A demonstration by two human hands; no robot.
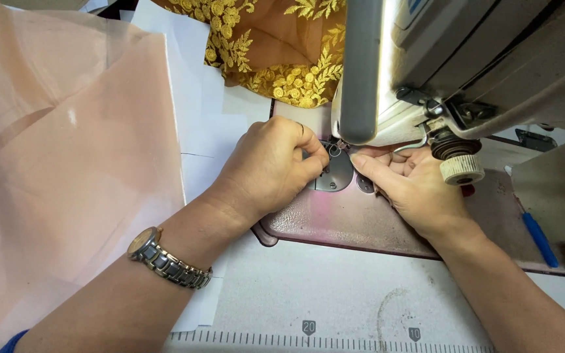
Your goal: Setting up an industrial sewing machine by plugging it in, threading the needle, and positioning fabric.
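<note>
Metal shows at the middle of the view: the grey needle plate (335, 173) of a sewing machine (465, 59), set in the machine's pinkish bed (341, 219). Both hands meet just above that plate, under the machine's head. The left hand (266, 167) is curled, its thumb and forefinger pinched together at the needle area; whether they grip a thread cannot be told. The right hand (413, 186) lies on the bed with fingers stretched toward the same spot, forefinger and thumb nearly touching. A metal wristwatch (165, 258) sits on the left wrist. Peach fabric (67, 176) covers the worktop (308, 287) at left, gold-embroidered brown cloth (263, 46) lies beyond, and a blue pen (539, 238) rests at right.
</note>
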